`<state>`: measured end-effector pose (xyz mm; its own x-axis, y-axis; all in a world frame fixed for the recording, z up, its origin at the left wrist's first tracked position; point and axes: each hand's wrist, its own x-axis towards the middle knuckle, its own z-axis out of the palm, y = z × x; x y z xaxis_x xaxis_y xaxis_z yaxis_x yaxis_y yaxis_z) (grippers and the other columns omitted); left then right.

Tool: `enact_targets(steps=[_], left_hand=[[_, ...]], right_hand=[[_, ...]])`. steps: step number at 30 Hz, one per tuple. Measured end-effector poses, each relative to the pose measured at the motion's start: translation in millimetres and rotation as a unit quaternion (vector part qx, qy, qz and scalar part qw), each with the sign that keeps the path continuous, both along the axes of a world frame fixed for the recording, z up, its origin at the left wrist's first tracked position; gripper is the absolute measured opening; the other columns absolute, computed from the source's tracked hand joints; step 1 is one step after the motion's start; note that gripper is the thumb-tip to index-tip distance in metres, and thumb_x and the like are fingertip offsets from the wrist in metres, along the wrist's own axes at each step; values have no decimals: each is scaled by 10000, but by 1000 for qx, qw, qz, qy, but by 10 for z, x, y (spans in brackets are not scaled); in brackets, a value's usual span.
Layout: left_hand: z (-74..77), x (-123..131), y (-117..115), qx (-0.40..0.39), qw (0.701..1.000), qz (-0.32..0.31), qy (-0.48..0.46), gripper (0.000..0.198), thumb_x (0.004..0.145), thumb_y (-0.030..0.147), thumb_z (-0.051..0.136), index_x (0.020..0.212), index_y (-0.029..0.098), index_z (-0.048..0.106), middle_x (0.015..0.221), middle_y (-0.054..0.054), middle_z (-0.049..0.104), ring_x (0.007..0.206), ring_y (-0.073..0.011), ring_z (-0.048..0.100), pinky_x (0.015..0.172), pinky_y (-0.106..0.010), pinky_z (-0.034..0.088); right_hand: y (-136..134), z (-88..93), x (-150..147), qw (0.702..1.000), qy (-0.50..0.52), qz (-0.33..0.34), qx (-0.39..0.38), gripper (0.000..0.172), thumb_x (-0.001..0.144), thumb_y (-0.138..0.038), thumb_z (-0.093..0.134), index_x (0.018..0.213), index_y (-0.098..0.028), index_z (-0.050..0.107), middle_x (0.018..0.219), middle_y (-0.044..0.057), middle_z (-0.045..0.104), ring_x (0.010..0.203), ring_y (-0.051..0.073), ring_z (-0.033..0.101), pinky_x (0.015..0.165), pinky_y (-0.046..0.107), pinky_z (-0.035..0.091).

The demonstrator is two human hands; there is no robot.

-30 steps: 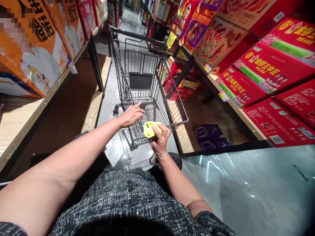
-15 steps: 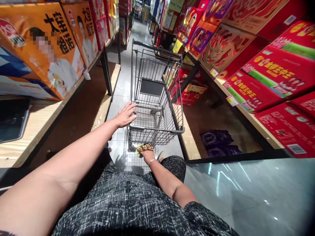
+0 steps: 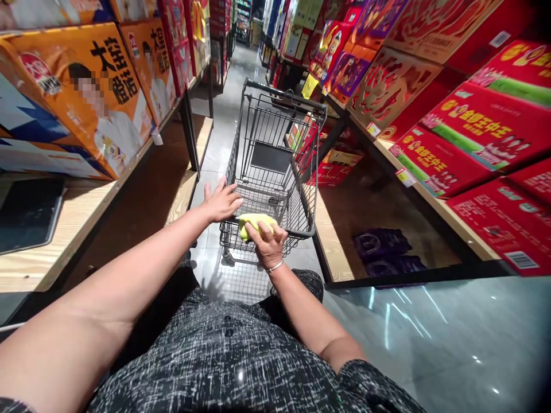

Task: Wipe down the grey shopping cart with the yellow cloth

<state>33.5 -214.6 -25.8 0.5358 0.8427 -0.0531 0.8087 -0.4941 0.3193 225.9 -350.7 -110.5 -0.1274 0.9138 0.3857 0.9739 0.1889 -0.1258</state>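
Observation:
A dark wire shopping cart (image 3: 303, 232) stands in the aisle in front of me, its basket bare inside. My right hand (image 3: 270, 244) is closed on a yellow cloth (image 3: 258, 221) at the near rim of the basket. The cloth lies against the rim, and a silver bracelet circles that wrist. My left hand (image 3: 221, 202) is over the basket's near left corner, fingers spread and holding nothing. Whether its palm rests on the rim I cannot tell.
On the left, orange boxes (image 3: 86, 97) stand on a wooden shelf, with a black tablet-like slab (image 3: 32, 212) nearer me. Red boxes (image 3: 469, 132) are stacked on the right shelf, and purple packages (image 3: 385, 249) lie below it. Grey tiled floor (image 3: 430, 338) stretches at right.
My right hand has risen with the yellow cloth from the basket's lower front to its near rim. My left hand stays near the left corner. The cart's far end appears shifted slightly right.

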Motion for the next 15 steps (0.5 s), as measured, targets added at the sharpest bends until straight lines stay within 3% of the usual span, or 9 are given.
enact_targets(steps=[5, 7, 10, 15], left_hand=[[-135, -22, -100, 25, 998, -28, -58, 499, 1036, 432, 262, 1271, 260, 667, 1569, -36, 443, 1551, -303, 125, 1202, -647, 139], [-173, -43, -71, 29, 997, -24, -70, 483, 1030, 414, 278, 1317, 249, 630, 1558, -47, 457, 1545, -298, 154, 1195, -633, 185], [-202, -48, -22, 42, 996, -25, -71, 465, 1006, 402, 331, 1346, 229, 596, 1546, -68, 468, 1542, -302, 169, 1189, -628, 209], [-250, -27, -9, 71, 994, 2, -82, 445, 966, 366, 383, 1334, 244, 601, 1515, -63, 506, 1537, -274, 208, 1203, -577, 227]], right_hand=[[-202, -719, -120, 988, -52, 31, -142, 402, 944, -199, 591, 1257, -443, 659, 1286, 23, 646, 1125, 248, 519, 911, 430, 410], [-301, -838, -163, 985, -62, 36, -159, 345, 912, -166, 616, 1143, -400, 719, 1200, 12, 688, 1074, 251, 537, 889, 417, 405], [-360, -644, -221, 986, -59, 46, -147, 416, 892, -133, 608, 1198, -401, 695, 1225, -4, 680, 1056, 250, 530, 868, 396, 393], [-175, 192, -233, 999, 2, 49, 21, 466, 960, -236, 530, 1392, -409, 566, 1406, -12, 569, 1185, 271, 433, 916, 397, 359]])
